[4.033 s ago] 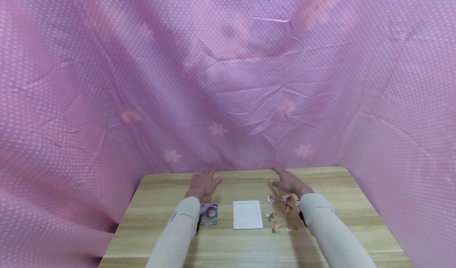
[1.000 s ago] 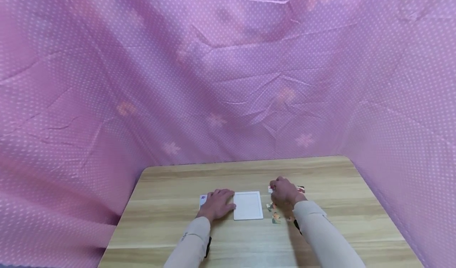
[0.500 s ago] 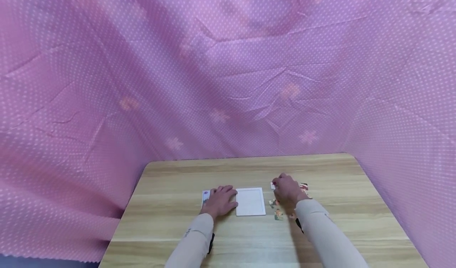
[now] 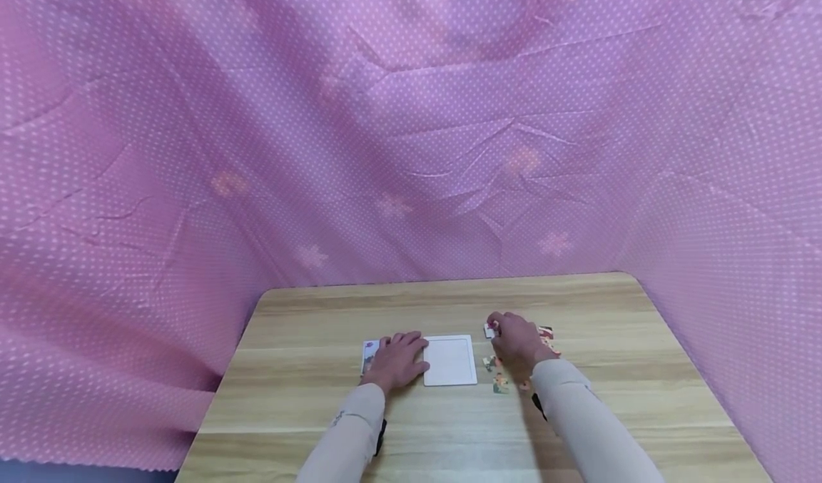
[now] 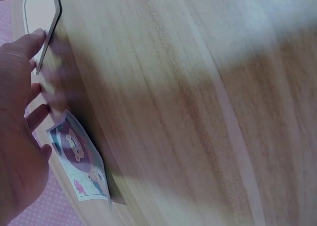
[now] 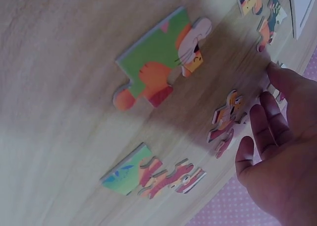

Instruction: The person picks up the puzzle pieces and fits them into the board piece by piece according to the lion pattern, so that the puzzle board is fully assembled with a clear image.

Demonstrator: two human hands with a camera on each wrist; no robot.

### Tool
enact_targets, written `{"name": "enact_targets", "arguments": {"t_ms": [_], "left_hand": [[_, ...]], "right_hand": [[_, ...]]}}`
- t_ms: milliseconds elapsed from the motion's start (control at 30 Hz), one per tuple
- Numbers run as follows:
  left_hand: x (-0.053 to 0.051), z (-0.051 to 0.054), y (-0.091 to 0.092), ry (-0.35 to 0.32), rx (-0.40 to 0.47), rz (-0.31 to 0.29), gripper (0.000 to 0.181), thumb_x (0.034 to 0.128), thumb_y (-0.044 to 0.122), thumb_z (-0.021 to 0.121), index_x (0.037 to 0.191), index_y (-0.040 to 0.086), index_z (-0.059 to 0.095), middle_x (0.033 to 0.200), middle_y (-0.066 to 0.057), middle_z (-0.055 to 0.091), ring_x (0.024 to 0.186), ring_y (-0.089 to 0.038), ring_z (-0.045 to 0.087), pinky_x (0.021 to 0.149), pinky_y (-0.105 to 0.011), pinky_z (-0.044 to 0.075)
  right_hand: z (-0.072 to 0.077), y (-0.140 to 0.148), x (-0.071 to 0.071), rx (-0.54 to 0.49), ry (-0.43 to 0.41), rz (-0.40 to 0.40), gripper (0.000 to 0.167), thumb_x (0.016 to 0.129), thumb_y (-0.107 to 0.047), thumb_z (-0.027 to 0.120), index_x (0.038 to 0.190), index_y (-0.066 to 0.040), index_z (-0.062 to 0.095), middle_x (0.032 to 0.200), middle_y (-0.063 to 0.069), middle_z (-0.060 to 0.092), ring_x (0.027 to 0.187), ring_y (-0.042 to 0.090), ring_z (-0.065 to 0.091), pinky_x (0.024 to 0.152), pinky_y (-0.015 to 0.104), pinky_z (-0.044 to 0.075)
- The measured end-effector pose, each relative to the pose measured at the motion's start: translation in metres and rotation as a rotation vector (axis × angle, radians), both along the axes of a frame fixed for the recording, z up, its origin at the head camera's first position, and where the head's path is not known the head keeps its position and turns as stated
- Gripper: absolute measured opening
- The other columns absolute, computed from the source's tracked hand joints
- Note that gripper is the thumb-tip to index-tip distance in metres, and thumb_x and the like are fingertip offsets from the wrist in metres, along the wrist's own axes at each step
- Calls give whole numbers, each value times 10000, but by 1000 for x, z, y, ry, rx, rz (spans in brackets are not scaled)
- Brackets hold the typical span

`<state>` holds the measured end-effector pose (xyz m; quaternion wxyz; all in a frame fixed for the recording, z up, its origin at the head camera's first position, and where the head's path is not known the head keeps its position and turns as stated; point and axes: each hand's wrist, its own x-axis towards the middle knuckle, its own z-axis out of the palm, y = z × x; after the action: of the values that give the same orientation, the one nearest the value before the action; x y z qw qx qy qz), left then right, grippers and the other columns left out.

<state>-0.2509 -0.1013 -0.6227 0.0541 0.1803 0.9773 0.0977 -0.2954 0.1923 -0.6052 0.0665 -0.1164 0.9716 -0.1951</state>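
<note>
The tray [image 4: 450, 361] lies between card [image 4: 369, 352] and puzzle pieces [image 4: 501, 384].

Smooth print over wood grain

You have a smooth, wood-grained desk [image 4: 449, 436] with a dull sheen. Midway between its side edges, the white tray [image 4: 449, 361] looks like smooth, matt board. Towards the desk's right edge, your puzzle pieces [image 6: 153, 57] look like thick card, smoothly printed; towards the left edge, the picture card [image 5: 77, 156] looks like printed paper or thin card. Beyond the far edge hangs a curtain [image 4: 411, 148] of soft, creased cloth. Your sleeves [image 4: 347, 429] are matt cloth.
</note>
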Motion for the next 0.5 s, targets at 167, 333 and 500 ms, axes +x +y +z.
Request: {"name": "enact_targets", "arguments": {"t_ms": [167,333,500], "left_hand": [[-1,0,0,5,-13,-5,536,919,492,532,1391,242,501,1522,-5,415,1368,-267,400,1063,-583,315],[-1,-1,-2,4,2,-12,560,921,533,501,1405,252,486,1541,23,387,1378,-248,391,1067,-580,308],[-1,4,-3,-8,15,-30,611,869,589,551,1377,251,514,1532,30,401,1372,-239,398,1052,-568,313]], "right_hand": [[-5,1,-2,-41,-26,-24,396,832,-135,657,1219,-200,601,965,14,637,868,188,595,842,473,497],[-4,1,0,-98,-41,-38,361,853,-120,623,1204,-207,611,974,11,650,863,177,594,831,449,504],[1,1,2,-137,-56,-49,318,888,-129,600,1198,-198,618,954,3,647,825,170,573,794,423,505]]}}
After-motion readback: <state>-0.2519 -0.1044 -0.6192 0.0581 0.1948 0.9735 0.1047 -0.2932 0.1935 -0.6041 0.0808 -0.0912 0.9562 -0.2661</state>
